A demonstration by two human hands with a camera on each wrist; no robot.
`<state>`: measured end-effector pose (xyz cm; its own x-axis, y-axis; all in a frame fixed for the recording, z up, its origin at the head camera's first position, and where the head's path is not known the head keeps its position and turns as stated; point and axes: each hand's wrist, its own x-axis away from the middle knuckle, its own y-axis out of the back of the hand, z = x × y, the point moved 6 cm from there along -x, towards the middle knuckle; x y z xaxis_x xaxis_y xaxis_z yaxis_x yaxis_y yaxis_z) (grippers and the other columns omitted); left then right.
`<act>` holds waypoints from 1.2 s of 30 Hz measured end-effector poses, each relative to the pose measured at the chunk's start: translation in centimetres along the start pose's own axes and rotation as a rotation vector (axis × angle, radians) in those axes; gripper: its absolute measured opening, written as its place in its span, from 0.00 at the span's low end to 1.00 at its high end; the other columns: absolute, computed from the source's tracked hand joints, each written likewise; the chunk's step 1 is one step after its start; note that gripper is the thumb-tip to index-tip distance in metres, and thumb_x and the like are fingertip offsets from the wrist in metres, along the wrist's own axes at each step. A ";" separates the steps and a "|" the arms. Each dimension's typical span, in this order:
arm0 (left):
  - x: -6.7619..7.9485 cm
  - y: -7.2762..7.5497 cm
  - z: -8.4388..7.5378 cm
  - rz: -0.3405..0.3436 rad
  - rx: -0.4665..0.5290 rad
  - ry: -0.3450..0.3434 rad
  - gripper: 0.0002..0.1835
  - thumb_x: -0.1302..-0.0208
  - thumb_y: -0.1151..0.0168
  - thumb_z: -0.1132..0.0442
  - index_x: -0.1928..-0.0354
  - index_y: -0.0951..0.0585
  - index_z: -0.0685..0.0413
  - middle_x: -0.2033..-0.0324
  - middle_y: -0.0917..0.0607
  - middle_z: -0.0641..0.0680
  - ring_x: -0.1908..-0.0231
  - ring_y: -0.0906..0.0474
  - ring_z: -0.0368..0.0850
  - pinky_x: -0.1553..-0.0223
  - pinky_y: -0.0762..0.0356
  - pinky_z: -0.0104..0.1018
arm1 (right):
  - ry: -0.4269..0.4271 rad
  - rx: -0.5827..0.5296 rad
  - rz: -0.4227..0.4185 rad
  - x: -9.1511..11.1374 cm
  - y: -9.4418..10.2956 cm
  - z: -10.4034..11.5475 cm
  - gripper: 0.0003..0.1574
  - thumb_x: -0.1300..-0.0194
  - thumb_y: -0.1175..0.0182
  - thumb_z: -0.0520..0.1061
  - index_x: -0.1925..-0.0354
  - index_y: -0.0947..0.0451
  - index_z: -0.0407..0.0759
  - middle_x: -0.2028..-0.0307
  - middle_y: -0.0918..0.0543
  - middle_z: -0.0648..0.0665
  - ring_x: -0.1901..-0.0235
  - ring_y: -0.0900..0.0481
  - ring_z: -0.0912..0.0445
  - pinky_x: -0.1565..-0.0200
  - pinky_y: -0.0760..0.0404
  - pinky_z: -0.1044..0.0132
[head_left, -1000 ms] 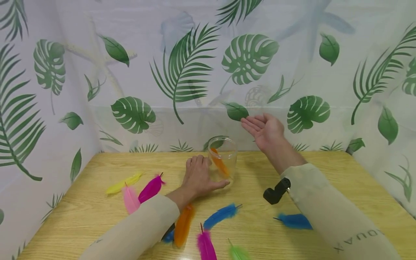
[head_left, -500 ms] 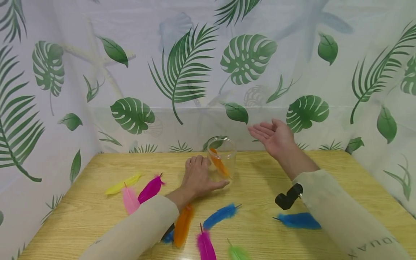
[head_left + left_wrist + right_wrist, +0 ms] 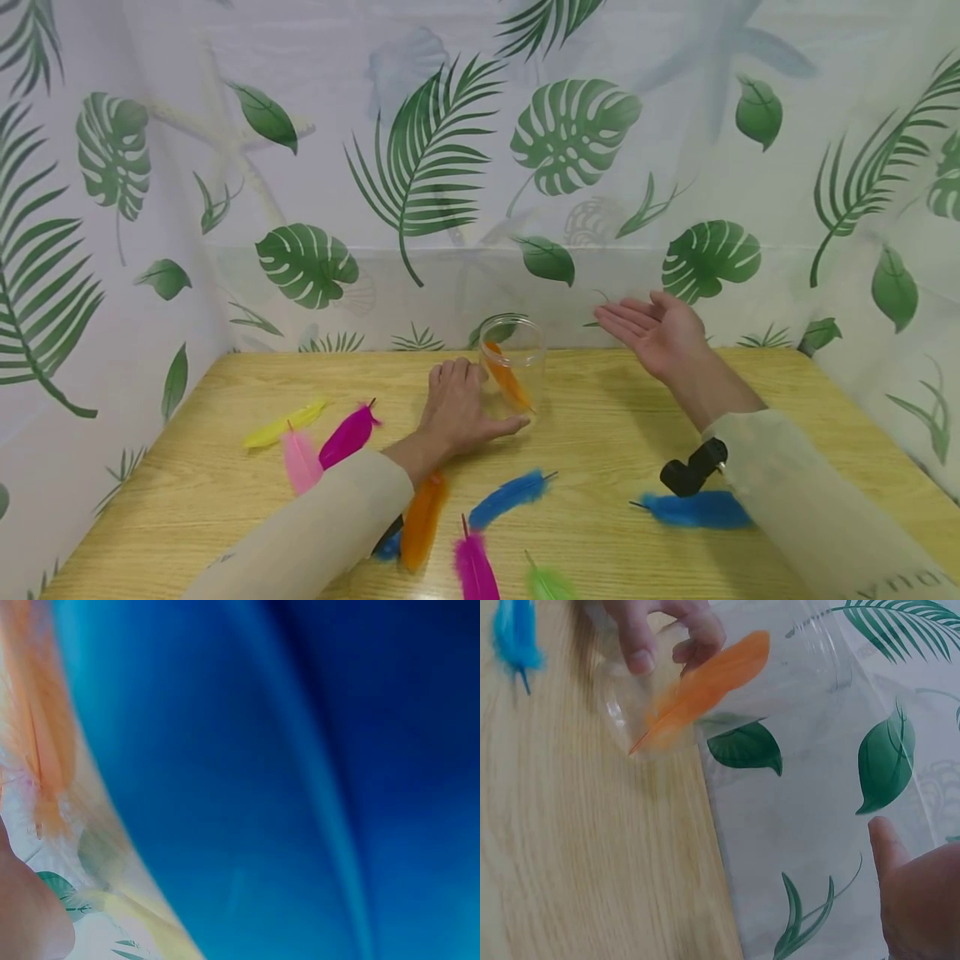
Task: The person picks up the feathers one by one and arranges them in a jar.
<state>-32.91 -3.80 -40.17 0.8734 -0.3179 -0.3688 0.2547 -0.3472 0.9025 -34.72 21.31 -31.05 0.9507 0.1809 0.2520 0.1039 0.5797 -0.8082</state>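
A clear jar [image 3: 532, 375] stands on the table towards the back, with one orange feather [image 3: 507, 377] leaning inside it. My left hand [image 3: 456, 408] holds the jar from its left side, thumb in front and fingers behind. Through the clear wall in the right wrist view, its fingers [image 3: 637, 645] show near the orange feather. Off to the right of the jar, my right hand [image 3: 660, 337] is raised, palm up, fingers straight and holding nothing. A blue feather [image 3: 225, 787] close to the lens covers most of the left wrist view.
On the wooden table [image 3: 592, 542] lie loose feathers: yellow [image 3: 285, 423], pink [image 3: 302, 462], magenta [image 3: 348, 435], orange [image 3: 423, 521], blue [image 3: 512, 497], green [image 3: 551, 583], another magenta [image 3: 476, 567] and another blue [image 3: 697, 509]. A leaf-printed white sheet [image 3: 465, 283] hangs behind.
My right hand has moved to the right and slightly down, away from the jar. The left hand, the jar and the feathers have stayed where they were.
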 end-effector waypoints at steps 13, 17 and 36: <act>-0.1 -0.1 0.0 0.015 -0.008 0.006 0.45 0.52 0.40 0.20 0.53 0.24 0.57 0.56 0.27 0.53 0.53 0.35 0.50 0.49 0.41 0.44 | -0.052 -0.050 -0.024 0.7 3.7 1.5 0.38 0.19 0.63 0.56 0.20 0.62 0.50 0.20 0.58 0.45 0.23 0.50 0.48 0.27 0.43 0.54; -0.2 -0.1 0.0 0.019 -0.009 0.006 0.46 0.52 0.41 0.20 0.52 0.23 0.56 0.55 0.26 0.53 0.53 0.35 0.50 0.49 0.41 0.44 | -0.061 -0.065 -0.029 1.0 5.0 2.0 0.38 0.19 0.64 0.56 0.21 0.64 0.51 0.20 0.59 0.47 0.22 0.52 0.49 0.26 0.45 0.55; -0.1 -0.2 0.1 0.025 -0.008 0.018 0.46 0.52 0.41 0.20 0.52 0.24 0.56 0.55 0.27 0.53 0.53 0.36 0.49 0.49 0.41 0.44 | -0.090 -0.081 -0.008 2.3 11.3 4.4 0.34 0.21 0.60 0.57 0.46 0.27 0.28 0.58 0.16 0.24 0.24 0.48 0.49 0.26 0.45 0.55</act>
<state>-33.10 -3.82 -40.32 0.8867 -0.3106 -0.3425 0.2362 -0.3326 0.9130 -32.62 31.80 -37.29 0.9199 0.2494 0.3028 0.1383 0.5161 -0.8453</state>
